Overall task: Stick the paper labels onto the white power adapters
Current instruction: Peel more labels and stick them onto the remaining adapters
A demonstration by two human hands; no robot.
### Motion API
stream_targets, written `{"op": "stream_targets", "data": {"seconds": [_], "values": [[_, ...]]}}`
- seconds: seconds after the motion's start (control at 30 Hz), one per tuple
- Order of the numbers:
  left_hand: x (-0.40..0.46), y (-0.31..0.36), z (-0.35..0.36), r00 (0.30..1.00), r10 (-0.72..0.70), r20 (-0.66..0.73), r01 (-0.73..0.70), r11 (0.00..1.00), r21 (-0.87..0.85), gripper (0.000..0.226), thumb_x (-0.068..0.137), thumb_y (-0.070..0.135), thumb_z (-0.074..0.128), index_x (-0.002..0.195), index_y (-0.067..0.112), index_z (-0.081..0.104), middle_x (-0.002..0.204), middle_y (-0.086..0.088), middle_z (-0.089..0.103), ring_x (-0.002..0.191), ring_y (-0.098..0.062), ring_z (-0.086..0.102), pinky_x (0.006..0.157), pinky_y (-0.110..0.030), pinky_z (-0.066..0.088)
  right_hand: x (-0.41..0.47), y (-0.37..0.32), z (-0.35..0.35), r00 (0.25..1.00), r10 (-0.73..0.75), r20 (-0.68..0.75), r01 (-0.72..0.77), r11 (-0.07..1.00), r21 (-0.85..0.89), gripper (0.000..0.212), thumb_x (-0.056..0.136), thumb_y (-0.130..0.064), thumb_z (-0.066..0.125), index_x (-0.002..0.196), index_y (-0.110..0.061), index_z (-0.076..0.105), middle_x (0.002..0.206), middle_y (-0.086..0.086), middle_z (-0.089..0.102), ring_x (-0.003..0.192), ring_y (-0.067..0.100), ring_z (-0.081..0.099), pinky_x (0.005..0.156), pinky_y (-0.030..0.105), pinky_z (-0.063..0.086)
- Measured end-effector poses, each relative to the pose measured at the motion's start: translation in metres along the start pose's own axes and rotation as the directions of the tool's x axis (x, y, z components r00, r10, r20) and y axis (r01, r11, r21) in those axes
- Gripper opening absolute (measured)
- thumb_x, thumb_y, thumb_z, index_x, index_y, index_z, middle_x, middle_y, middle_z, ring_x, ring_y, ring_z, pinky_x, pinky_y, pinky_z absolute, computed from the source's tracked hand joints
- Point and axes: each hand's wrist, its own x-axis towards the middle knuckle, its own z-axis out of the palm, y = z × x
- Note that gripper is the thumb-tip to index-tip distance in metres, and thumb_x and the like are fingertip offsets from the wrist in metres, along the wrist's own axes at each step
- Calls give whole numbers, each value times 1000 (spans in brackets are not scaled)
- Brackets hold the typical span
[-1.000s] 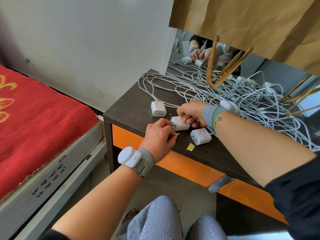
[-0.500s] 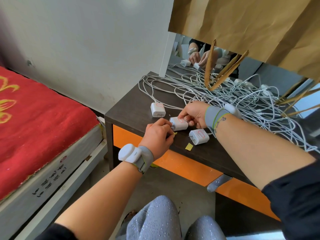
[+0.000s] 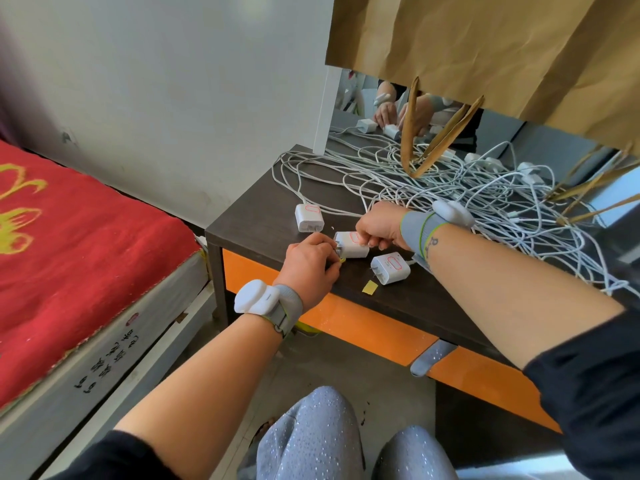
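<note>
I look down at a dark bench (image 3: 263,216) with an orange front, a red-covered bed (image 3: 69,230) to its left and a tangle of white cables (image 3: 450,181) across its far right. Both of my hands meet on one white power adapter (image 3: 351,244), which lies near the bench's front edge with its long axis running left to right and its prongs pointing left. My left hand (image 3: 310,263) comes in from the near left, its fingers curled together at the prong end, and a sliver of yellow shows under them; I cannot tell whether they pinch a label or its backing. My right hand (image 3: 379,226) reaches over from the right, its fingertips closed down on the adapter's top face, where a red-outlined label (image 3: 355,237) already shows. So the adapter sits directly between the hands, touching both, with the right hand above it and the left at its end. Two more labelled adapters lie close by: one (image 3: 309,218) just beyond to the left, another (image 3: 390,269) just to the near right. A small yellow scrap (image 3: 370,287) lies at the front edge. I judge the next move is pressing the label flat.
</note>
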Motion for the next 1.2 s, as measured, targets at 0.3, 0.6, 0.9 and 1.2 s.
{"op": "stream_targets", "data": {"seconds": [0.3, 0.6, 0.9, 1.2], "values": [[-21, 13, -8, 994, -33, -108, 35, 999, 15, 14, 86, 19, 60, 86, 7, 66, 108, -10, 59, 94, -30, 59, 87, -43, 48, -43, 40, -6, 905, -387, -177, 347, 912, -221, 13, 77, -13, 59, 76, -8, 70, 69, -1, 64, 75, 19, 61, 67, 28, 49], [-43, 21, -10, 984, -135, -114, 143, 988, 66, 20, 90, 27, 56, 94, 9, 64, 103, -10, 59, 98, -28, 54, 86, -39, 45, -67, 96, 38, 851, -493, -182, 445, 860, -251, 33, 72, -26, 76, 103, -21, 67, 80, -6, 56, 78, 12, 54, 77, 29, 47], [-42, 29, -11, 982, -152, -114, 166, 979, 116, 20, 91, 30, 54, 94, 12, 61, 99, -8, 62, 91, -27, 59, 82, -41, 49, -58, 106, 60, 795, -485, -365, 503, 863, -50, 12, 73, -20, 75, 75, -9, 71, 88, 8, 61, 86, 20, 55, 81, 30, 45], [-39, 31, -8, 979, -187, -76, 197, 969, 148, 21, 92, 32, 52, 96, 14, 61, 101, -6, 62, 93, -27, 59, 82, -39, 49, -58, 115, 58, 814, -452, -365, 458, 886, -75, 12, 85, -14, 60, 84, -2, 64, 102, 15, 58, 95, 28, 53, 82, 27, 36]]}}
